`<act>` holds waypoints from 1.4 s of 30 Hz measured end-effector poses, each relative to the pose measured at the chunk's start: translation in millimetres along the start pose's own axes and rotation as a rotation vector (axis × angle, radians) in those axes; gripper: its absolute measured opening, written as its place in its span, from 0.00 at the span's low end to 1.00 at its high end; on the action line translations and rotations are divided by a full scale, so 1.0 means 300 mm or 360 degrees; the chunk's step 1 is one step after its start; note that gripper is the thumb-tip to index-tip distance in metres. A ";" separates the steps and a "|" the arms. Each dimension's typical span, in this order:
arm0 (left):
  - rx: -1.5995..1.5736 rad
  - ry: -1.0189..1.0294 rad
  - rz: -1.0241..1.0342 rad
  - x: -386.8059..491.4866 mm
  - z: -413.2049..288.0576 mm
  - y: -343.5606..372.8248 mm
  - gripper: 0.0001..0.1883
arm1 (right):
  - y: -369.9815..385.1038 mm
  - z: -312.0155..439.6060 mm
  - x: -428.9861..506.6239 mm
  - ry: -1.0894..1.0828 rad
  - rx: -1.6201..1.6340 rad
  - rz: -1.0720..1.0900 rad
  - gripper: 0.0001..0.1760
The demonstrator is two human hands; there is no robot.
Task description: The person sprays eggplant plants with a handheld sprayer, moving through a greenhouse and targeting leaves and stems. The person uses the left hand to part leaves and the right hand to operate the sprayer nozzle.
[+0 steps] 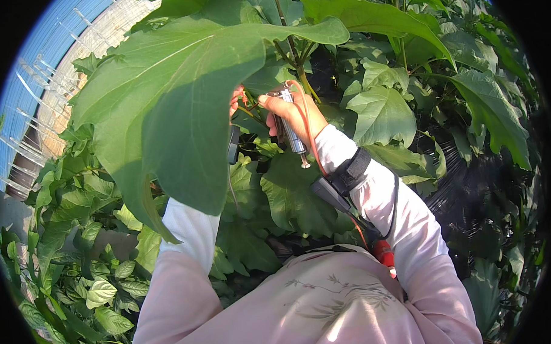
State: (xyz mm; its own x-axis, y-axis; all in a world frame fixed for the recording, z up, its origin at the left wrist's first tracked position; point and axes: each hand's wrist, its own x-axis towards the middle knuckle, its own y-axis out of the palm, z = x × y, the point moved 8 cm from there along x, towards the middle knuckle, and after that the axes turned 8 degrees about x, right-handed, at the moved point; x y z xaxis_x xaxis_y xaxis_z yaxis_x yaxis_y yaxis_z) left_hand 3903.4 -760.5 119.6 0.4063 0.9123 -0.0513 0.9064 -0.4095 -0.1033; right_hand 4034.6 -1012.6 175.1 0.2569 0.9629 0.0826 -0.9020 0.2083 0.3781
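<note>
My right hand (294,114) is closed around a silver metal syringe-like applicator (292,126) with an orange tube (308,121), which runs back along my wrist. The tool's front end points up towards the plant stem (302,75). My left hand (235,100) is mostly hidden behind a large green lobed leaf (177,98); only some fingertips show at the leaf's edge, beside a small red part (244,98). Whether the fingers grip it I cannot tell. A black strap (350,171) with a dark box (329,193) is around my right forearm.
Dense leafy plants (382,113) surround both hands. Black plastic film (458,188) covers the ground at the right. At the upper left are a blue surface (14,122) and pale strips. A red object (384,253) lies at my right side.
</note>
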 end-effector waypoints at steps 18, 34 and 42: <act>0.0880 0.0506 0.0595 -0.336 -0.173 0.597 0.15 | -0.683 0.278 -0.665 -0.0012 -0.0012 -0.0374 0.26; 0.2096 0.0824 0.0572 -0.398 -0.322 1.316 0.27 | -1.292 0.354 -0.994 0.0173 -0.0203 -0.0056 0.21; 0.2448 0.0490 0.1048 -0.382 -0.270 1.772 0.27 | -1.475 0.304 -1.057 0.0185 -0.0338 -0.0288 0.25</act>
State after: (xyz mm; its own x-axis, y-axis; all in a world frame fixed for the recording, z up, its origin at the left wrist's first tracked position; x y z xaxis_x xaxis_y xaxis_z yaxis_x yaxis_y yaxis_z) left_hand 4348.2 -1082.5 151.0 0.8130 0.4902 -0.3143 -0.2777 -0.1480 -0.9492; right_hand 4384.1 -1425.7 65.7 0.3901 0.9174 -0.0792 -0.9006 0.3980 0.1744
